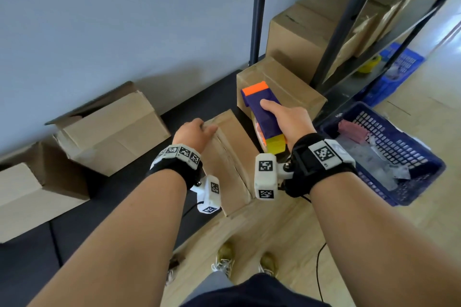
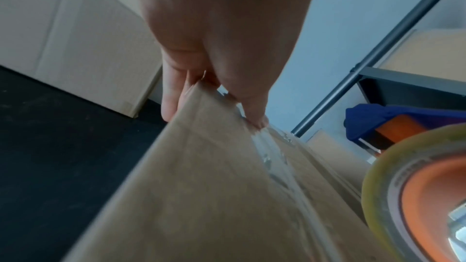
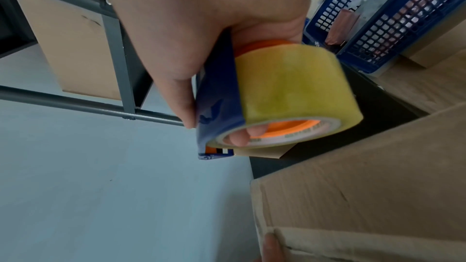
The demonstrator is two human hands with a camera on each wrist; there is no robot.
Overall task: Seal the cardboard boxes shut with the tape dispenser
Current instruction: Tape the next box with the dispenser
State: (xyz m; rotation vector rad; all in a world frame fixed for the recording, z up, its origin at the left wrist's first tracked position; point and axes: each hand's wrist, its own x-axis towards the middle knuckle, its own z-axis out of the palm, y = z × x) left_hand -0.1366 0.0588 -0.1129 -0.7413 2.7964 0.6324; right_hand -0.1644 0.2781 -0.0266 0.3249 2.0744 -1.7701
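Observation:
A small cardboard box (image 1: pixel 230 157) stands on the floor in front of me, with a strip of clear tape (image 2: pixel 273 158) along its top seam. My left hand (image 1: pixel 205 129) grips its far left corner, thumb on top and fingers (image 2: pixel 170 105) down over the far edge. Just right of the box, my right hand (image 1: pixel 277 117) holds the blue tape dispenser (image 1: pixel 263 109), orange end pointing away. Its yellowish tape roll (image 3: pixel 290 91) sits under my palm, and my fingertips (image 3: pixel 242 134) curl into the orange core. The dispenser hangs above the black mat beside the box, not touching it.
Two larger boxes with loose flaps (image 1: pixel 109 129) (image 1: pixel 32 192) stand at the left along the wall. Another box (image 1: pixel 284 82) sits behind the dispenser. A metal rack (image 1: pixel 334 40) holds more boxes. A blue basket (image 1: pixel 424 164) lies at the right on the wooden floor.

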